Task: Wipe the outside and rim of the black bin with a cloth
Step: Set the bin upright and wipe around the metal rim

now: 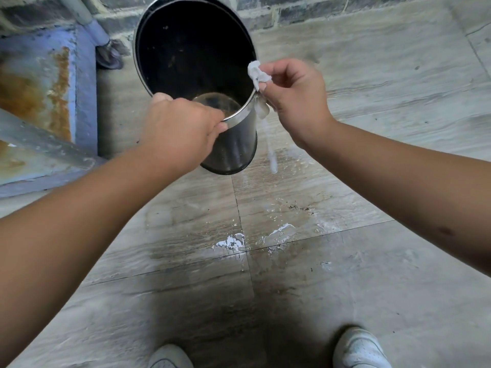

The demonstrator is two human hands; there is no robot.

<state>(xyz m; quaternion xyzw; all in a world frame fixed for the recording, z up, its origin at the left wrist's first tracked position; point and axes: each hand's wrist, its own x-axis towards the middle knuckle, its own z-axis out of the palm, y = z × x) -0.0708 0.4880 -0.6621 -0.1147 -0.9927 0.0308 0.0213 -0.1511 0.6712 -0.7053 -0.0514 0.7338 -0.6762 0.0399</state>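
Grey wood-grain tiled floor (372,75) fills most of the view, wet and streaked, with pale splashes near the tile joints in front of the person. A brick wall (305,9) runs along the top edge. At left sits a blue-painted metal frame (85,88), heavily rusted, with a grey pipe (79,11) behind it. The black bin (191,49) stands out in front of the person, between both arms, tilted so its open mouth faces the camera; the inside is dark and its round bottom shows pale. A bright metal rim (240,112) circles the mouth, and the outer wall below it looks glossy and wet. The left hand (180,128) is clamped on the near edge of the rim, thumb on top, fingers curled under. The right hand (295,94) pinches a small, wadded grey cloth (256,73) against the right side of the rim; a wet tail of the cloth hangs down beside the bin's outer wall. Two white shoes (358,349) show at the bottom edge.
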